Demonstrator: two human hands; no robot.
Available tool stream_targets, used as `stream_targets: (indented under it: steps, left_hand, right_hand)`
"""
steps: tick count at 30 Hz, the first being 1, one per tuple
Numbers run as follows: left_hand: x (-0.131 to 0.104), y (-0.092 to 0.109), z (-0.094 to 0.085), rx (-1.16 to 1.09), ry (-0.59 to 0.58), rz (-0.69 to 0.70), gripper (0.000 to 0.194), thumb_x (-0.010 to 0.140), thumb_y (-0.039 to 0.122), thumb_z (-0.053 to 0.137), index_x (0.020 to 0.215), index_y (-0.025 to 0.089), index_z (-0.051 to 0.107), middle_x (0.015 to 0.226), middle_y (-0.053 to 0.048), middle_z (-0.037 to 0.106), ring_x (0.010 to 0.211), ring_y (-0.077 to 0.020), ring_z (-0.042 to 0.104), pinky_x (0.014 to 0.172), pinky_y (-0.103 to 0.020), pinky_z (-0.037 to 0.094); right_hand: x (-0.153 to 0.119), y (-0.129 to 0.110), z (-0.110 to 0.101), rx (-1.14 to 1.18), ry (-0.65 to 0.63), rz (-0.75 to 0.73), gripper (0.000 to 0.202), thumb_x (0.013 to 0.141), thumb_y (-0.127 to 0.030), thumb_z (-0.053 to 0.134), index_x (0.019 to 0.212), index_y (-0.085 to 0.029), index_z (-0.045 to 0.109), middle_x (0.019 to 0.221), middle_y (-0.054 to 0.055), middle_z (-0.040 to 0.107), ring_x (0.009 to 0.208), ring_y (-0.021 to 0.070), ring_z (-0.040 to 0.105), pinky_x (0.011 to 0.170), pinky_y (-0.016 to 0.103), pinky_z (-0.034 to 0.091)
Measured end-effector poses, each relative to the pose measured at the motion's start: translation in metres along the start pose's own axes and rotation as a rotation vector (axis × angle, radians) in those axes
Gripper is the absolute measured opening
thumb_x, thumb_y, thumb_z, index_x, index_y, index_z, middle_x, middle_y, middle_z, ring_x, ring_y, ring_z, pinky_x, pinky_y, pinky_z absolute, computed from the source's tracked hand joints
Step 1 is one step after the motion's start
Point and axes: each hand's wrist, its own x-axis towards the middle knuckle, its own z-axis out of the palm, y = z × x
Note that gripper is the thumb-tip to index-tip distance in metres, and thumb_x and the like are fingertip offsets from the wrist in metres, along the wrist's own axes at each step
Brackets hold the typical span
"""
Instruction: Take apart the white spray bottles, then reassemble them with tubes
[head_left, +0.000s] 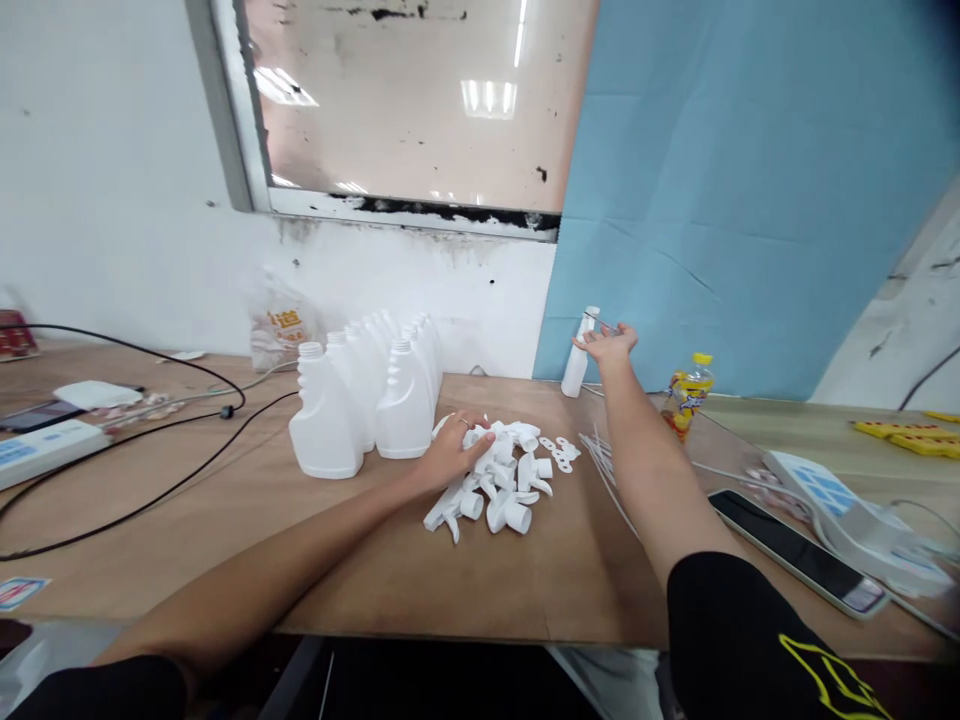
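Note:
My left hand (452, 450) rests on the left side of a heap of white trigger sprayer heads (517, 512), its thumb and fingers apart. Whether it grips one of them I cannot see. My right hand (611, 342) is stretched to the back of the table with fingers spread, right beside a standing white spray bottle (575, 365). Thin streaks show near those fingers, too blurred to name. Left of the heap stand two rows of white bottles with open necks (328, 425). Small flat white pieces (562, 453) and thin white tubes (602, 465) lie right of the heap.
On the right are a drink bottle (688, 393), a phone (795, 550) and a white power strip (825, 500). Black cables (195, 472), another power strip (45, 450) and a plastic bag (279, 325) are on the left. A wall and blue sheet (735, 200) rise behind the table.

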Motion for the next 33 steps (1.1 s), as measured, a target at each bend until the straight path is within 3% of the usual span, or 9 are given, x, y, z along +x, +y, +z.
stream_targets:
  steps: [7, 11, 14, 16, 18, 19, 22, 27, 33]
  left_hand:
    - [0.004, -0.003, -0.001, -0.013, 0.005, 0.019, 0.031, 0.097, 0.047, 0.050, 0.108, 0.021, 0.064, 0.115, -0.009, 0.063, 0.115, -0.0259, 0.059, 0.103, -0.042, 0.046]
    - [0.007, -0.005, -0.005, -0.032, 0.024, 0.010, 0.031, 0.097, 0.046, 0.052, 0.109, 0.020, 0.064, 0.113, -0.010, 0.064, 0.112, -0.0258, 0.060, 0.103, -0.044, 0.046]
    - [0.013, -0.002, -0.007, -0.149, 0.065, -0.054, 0.038, 0.094, 0.048, 0.057, 0.119, 0.020, 0.059, 0.126, -0.013, 0.061, 0.115, -0.0268, 0.059, 0.101, -0.045, 0.048]
    - [0.018, 0.005, -0.007, -0.315, 0.104, -0.108, 0.056, 0.088, 0.052, 0.065, 0.132, 0.021, 0.050, 0.143, -0.016, 0.052, 0.126, -0.0295, 0.055, 0.102, -0.045, 0.049]
    - [0.023, 0.020, -0.008, -0.522, 0.146, -0.149, 0.076, 0.080, 0.054, 0.074, 0.141, 0.022, 0.041, 0.153, -0.019, 0.041, 0.135, -0.0327, 0.049, 0.101, -0.045, 0.050]
    - [0.024, 0.029, -0.009, -0.615, 0.167, -0.158, 0.081, 0.076, 0.053, 0.078, 0.141, 0.023, 0.039, 0.154, -0.019, 0.041, 0.136, -0.0336, 0.048, 0.099, -0.044, 0.051]
    - [0.027, 0.059, -0.016, -0.784, 0.224, -0.108, 0.066, 0.075, 0.045, 0.081, 0.127, 0.022, 0.048, 0.138, -0.015, 0.059, 0.120, -0.0305, 0.060, 0.090, -0.040, 0.054]
    - [0.033, 0.093, -0.038, -0.866, 0.179, 0.001, 0.038, 0.076, 0.033, 0.071, 0.108, 0.020, 0.053, 0.109, -0.007, 0.070, 0.094, -0.0240, 0.065, 0.076, -0.034, 0.054]
    - [0.037, 0.097, -0.032, -0.761, 0.056, -0.018, 0.030, 0.072, 0.029, 0.068, 0.098, 0.018, 0.059, 0.096, -0.006, 0.068, 0.083, -0.0220, 0.062, 0.071, -0.033, 0.051]
  right_hand:
    - [0.005, 0.010, -0.009, 0.051, -0.012, -0.036, 0.026, 0.087, -0.044, 0.032, 0.094, -0.026, 0.048, 0.139, 0.005, 0.053, 0.127, 0.0196, 0.055, 0.098, 0.056, 0.051]
    - [-0.019, 0.015, 0.004, 0.069, -0.153, -0.004, 0.030, 0.089, -0.041, 0.028, 0.096, -0.024, 0.052, 0.133, 0.010, 0.059, 0.122, 0.0220, 0.059, 0.091, 0.055, 0.056]
    - [-0.076, 0.013, 0.029, -0.004, -0.514, 0.022, 0.036, 0.091, -0.043, 0.030, 0.100, -0.021, 0.057, 0.125, 0.016, 0.064, 0.119, 0.0267, 0.063, 0.091, 0.055, 0.056]
    - [-0.130, 0.005, 0.047, -0.208, -0.737, -0.025, 0.040, 0.091, -0.046, 0.038, 0.109, -0.020, 0.062, 0.120, 0.016, 0.068, 0.114, 0.0308, 0.066, 0.089, 0.057, 0.056]
    - [-0.186, -0.008, 0.061, -0.505, -0.841, -0.060, 0.043, 0.091, -0.050, 0.044, 0.113, -0.019, 0.064, 0.121, 0.015, 0.069, 0.101, 0.0334, 0.071, 0.083, 0.057, 0.058]
    - [-0.212, -0.016, 0.065, -0.587, -0.863, -0.167, 0.044, 0.091, -0.053, 0.046, 0.112, -0.020, 0.065, 0.119, 0.014, 0.070, 0.092, 0.0319, 0.073, 0.077, 0.053, 0.060]
    - [-0.263, -0.039, 0.067, -0.615, -0.817, -0.477, 0.047, 0.096, -0.056, 0.037, 0.110, -0.021, 0.065, 0.107, 0.011, 0.073, 0.077, 0.0247, 0.074, 0.071, 0.043, 0.060]
    - [-0.266, -0.051, 0.054, -0.603, -0.785, -0.656, 0.040, 0.093, -0.054, 0.051, 0.093, -0.017, 0.067, 0.077, 0.007, 0.070, 0.065, 0.0191, 0.069, 0.064, 0.035, 0.057]
    - [-0.261, -0.014, 0.065, -0.861, -0.850, -0.581, 0.032, 0.080, -0.049, 0.078, 0.087, -0.020, 0.068, 0.059, -0.004, 0.048, 0.049, 0.0083, 0.039, 0.041, 0.023, 0.029]
